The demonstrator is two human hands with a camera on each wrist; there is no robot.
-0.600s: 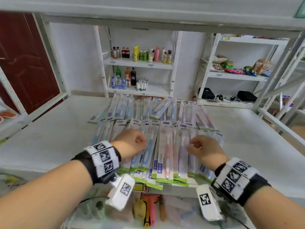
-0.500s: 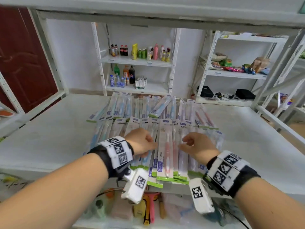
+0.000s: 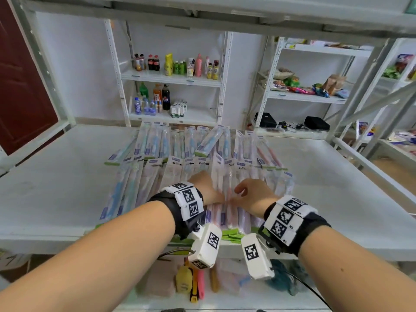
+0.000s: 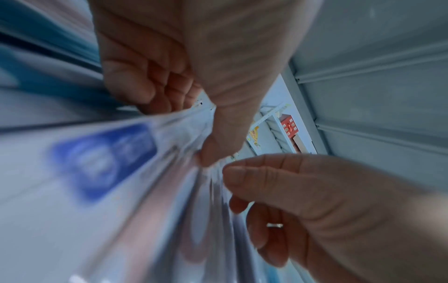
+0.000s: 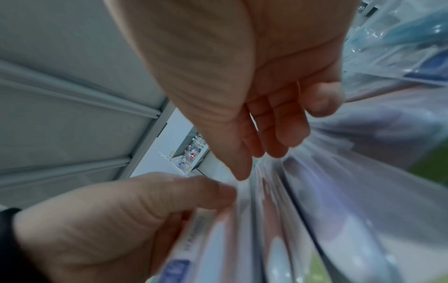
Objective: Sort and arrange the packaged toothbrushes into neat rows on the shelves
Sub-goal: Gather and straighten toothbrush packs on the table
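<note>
Packaged toothbrushes lie in two overlapping rows on the white shelf (image 3: 56, 188): a back row (image 3: 157, 143) and a front row (image 3: 144, 183) with green bottom edges. One pack (image 3: 209, 140) lies askew across the back row. Both hands meet over the middle of the front row. My left hand (image 3: 209, 188) pinches a pink toothbrush pack (image 4: 104, 159) at its edge, thumb on top and fingers curled beside it. My right hand (image 3: 252, 194) hovers just to the right, its loosely bent fingertips (image 5: 283, 141) touching the neighbouring packs (image 5: 339, 201). The wrist views are blurred.
Bare shelf surface spreads to both sides of the toothbrush pile. An upper shelf board (image 3: 202, 10) hangs low overhead. On the lower shelf under the front edge lie tools and cloths (image 3: 193, 282). Racks of bottles (image 3: 177, 66) and snacks (image 3: 304, 86) stand behind.
Both hands have moved inward along the front row and now almost touch at its middle. My left hand has slid right onto the pink pack.
</note>
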